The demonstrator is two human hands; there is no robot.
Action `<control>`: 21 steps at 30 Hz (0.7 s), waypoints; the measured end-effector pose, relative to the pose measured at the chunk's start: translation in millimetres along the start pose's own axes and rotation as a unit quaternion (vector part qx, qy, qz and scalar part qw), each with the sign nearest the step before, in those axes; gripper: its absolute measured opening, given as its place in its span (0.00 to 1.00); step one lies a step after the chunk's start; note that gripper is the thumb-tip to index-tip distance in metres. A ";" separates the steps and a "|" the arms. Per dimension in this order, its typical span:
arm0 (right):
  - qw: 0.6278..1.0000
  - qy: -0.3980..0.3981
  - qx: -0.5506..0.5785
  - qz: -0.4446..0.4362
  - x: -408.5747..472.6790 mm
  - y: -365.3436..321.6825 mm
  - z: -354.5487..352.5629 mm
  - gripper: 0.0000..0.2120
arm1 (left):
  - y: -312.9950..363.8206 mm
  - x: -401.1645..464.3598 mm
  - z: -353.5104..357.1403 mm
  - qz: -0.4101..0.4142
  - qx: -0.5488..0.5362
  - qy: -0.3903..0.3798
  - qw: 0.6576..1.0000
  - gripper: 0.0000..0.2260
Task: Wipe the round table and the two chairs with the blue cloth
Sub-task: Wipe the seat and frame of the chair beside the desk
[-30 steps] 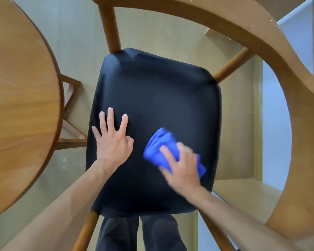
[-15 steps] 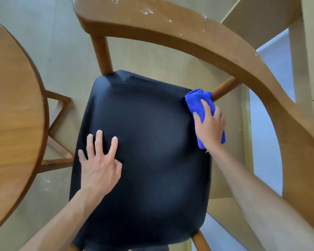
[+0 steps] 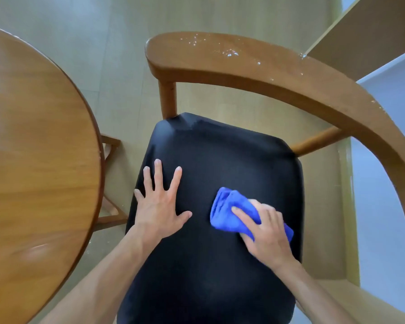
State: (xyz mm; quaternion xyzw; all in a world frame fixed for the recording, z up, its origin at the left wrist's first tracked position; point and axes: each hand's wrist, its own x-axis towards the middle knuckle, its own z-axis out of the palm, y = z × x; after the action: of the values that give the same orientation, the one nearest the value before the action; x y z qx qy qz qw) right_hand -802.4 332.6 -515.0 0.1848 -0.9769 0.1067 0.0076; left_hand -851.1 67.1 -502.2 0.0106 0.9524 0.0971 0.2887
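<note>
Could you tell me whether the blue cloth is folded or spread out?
Folded: the blue cloth shows stacked layered edges, bunched under the right hand.

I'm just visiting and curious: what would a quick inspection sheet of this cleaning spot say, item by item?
Surface: black chair seat, padded, being wiped; no marks seen on it.
Job's things: blue cloth bunched on the right part of the seat; round table to the left, wooden top; only one chair in view.
Clutter: pale specks on the chair's curved wooden backrest.
Hands: left hand flat on the seat, fingers spread; right hand presses down on the cloth, slightly blurred.
Cables: nothing seen.
Surroundings: pale floor; a light wooden shelf unit at the upper right.
</note>
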 end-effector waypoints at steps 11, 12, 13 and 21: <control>0.975 -0.001 0.019 0.221 232.2 -102.1 32.4 0.21 | 3.1 4.2 2.4 -0.012 0.021 -0.007 1.000 0.50; 0.983 -0.008 0.021 0.182 228.6 -96.0 29.6 0.21 | 2.7 2.9 1.0 -0.013 0.016 -0.011 1.000 0.50; 0.992 -0.020 0.017 0.127 219.7 -82.7 24.2 0.22 | 2.0 2.2 0.4 -0.013 0.010 -0.011 1.000 0.50; 0.949 -0.029 -0.016 0.313 98.2 81.7 -25.9 0.22 | 0.4 2.4 1.0 -0.004 0.005 0.000 1.000 0.49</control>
State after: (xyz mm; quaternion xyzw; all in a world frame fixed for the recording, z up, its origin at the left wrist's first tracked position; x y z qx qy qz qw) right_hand -924.1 377.1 -501.2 -0.1276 -0.9870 0.0828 -0.0514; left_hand -852.6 67.9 -504.2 0.0079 0.9528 0.0913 0.2893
